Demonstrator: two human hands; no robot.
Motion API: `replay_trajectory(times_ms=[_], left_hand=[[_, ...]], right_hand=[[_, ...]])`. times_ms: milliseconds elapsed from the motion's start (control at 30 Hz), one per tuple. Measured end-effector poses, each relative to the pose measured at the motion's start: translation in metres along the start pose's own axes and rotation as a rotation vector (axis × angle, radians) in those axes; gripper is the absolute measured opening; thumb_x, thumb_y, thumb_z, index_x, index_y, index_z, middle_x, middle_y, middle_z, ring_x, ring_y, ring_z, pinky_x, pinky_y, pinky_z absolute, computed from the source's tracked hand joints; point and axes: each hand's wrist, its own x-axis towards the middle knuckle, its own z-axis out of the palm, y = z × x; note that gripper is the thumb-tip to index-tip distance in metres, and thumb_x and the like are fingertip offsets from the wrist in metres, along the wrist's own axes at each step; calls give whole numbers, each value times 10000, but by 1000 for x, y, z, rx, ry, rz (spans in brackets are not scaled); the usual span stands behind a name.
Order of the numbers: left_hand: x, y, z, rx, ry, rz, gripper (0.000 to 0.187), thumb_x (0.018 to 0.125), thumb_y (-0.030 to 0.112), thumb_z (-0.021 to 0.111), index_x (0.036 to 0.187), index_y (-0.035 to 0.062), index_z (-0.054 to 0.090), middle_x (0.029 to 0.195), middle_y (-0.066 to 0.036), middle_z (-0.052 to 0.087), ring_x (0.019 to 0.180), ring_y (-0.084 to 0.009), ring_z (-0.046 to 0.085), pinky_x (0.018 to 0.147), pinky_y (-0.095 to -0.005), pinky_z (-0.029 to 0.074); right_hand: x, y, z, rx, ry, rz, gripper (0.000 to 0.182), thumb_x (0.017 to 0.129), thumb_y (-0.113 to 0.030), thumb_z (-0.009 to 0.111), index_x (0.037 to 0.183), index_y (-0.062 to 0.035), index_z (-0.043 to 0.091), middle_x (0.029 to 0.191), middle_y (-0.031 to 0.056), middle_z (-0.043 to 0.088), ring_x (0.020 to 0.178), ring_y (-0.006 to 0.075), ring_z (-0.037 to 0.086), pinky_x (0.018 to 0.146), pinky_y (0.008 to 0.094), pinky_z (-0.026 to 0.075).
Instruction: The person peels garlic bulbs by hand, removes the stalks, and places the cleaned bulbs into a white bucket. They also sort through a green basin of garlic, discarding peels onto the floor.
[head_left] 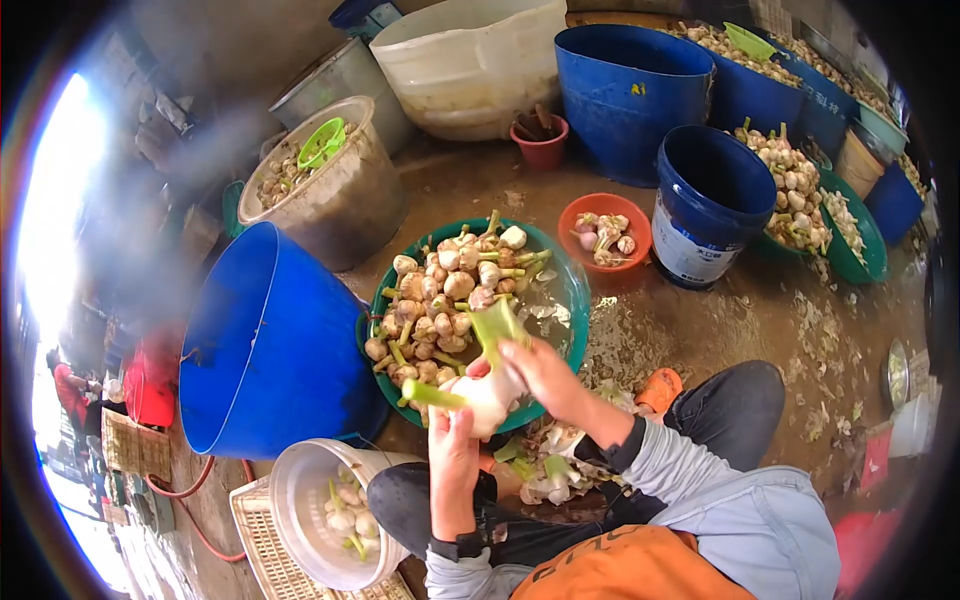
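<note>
One pale garlic bulb (485, 402), with a cut green stem (432, 394) pointing left, is held above the near edge of a round green basin (576, 325) on a wet brown floor (740, 330). A seated person's left hand (455, 465) cups it from below, fingers curled and thumb pressed against it. The right hand (545, 378) is partly closed around the bulb's other side, where a broad green strip (498, 325) rises blurred from the fingers; exactly how these fingers grip is unclear.

Many stemmed garlic bulbs (440, 290) are heaped in the basin. Pale peelings (550, 480) lie between the person's legs, beside an orange apron (640, 565).

Just left of the basin stands a large blue tub (285, 345); nearer, a white bucket (300, 500) holding a few bulbs sits by a yellowish crate (265, 535). Beyond the basin to the right are a small orange-red bowl (643, 235) with several bulbs and a dark blue bucket (715, 195) with a white label. Larger tubs line the far side, some piled with garlic.
</note>
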Motion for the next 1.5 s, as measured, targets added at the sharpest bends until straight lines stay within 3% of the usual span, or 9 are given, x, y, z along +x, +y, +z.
replay_trajectory(times_ms=[133, 267, 467, 533, 600, 767, 833, 1300, 1500], left_hand=[[1, 21, 3, -91, -90, -60, 450, 912, 203, 476, 1297, 12, 344, 1245, -96, 435, 1114, -193, 459, 945, -312, 373], [8, 6, 18, 377, 248, 117, 414, 929, 164, 432, 1292, -15, 346, 1237, -107, 447, 1079, -173, 466, 921, -287, 369], [19, 4, -2, -696, -13, 26, 221, 906, 224, 400, 1003, 41, 478, 1130, -167, 517, 1105, -357, 467, 984, -451, 340], [18, 17, -12, -700, 39, 73, 234, 890, 215, 431, 1035, 42, 491, 1140, -126, 520, 1139, -315, 440, 995, -440, 338], [17, 30, -12, -688, 113, 90, 229, 873, 208, 441, 1019, 41, 501, 1097, -113, 539, 1139, -308, 442, 969, -431, 361], [21, 31, -15, -597, 67, 27, 223, 874, 215, 433, 1013, 49, 485, 960, -101, 533, 947, -254, 523, 891, -390, 413], [21, 26, -12, -512, 178, -28, 205, 892, 211, 426, 1015, 56, 479, 929, -83, 525, 886, -206, 536, 809, -350, 460], [36, 39, -26, -66, 88, -22, 217, 909, 178, 455, 1054, 17, 464, 886, -149, 602, 815, -236, 617, 703, -323, 514], [40, 42, -29, -414, 77, 65, 265, 936, 211, 388, 1103, 13, 439, 981, -153, 579, 1053, -311, 527, 859, -420, 456]], right_hand=[[16, 17, -18, 486, 127, 271, 278, 921, -246, 419, 894, -11, 565, 770, 78, 616, 695, 149, 602, 673, 294, 490], [14, 35, -5, 160, 227, 39, 216, 911, -233, 459, 914, -40, 558, 771, 39, 590, 655, 117, 560, 621, 260, 461], [8, -6, -16, 503, 247, 193, 214, 874, -246, 531, 953, -48, 516, 635, -20, 474, 572, 105, 512, 585, 264, 470], [8, -6, -63, 513, -162, 116, 258, 871, -303, 531, 926, -51, 530, 661, 13, 524, 585, 97, 516, 572, 249, 471], [-6, 11, -66, -438, 15, 308, 222, 855, -301, 541, 884, -82, 560, 619, 39, 555, 616, 144, 571, 578, 267, 477], [-1, 30, -42, -1209, -346, -95, 263, 821, -236, 558, 1049, -106, 569, 854, 106, 638, 801, 243, 620, 687, 347, 481], [8, -12, 3, -751, -289, -147, 216, 827, -171, 558, 1019, -74, 559, 899, 82, 599, 817, 269, 586, 696, 351, 467], [12, -7, 11, -1302, -490, -522, 125, 754, -165, 584, 799, -60, 533, 735, 96, 532, 692, 293, 537, 615, 380, 428], [-1, 43, -40, -1661, -766, 140, 166, 782, -178, 558, 880, -47, 535, 832, 138, 581, 776, 285, 592, 666, 372, 480]])
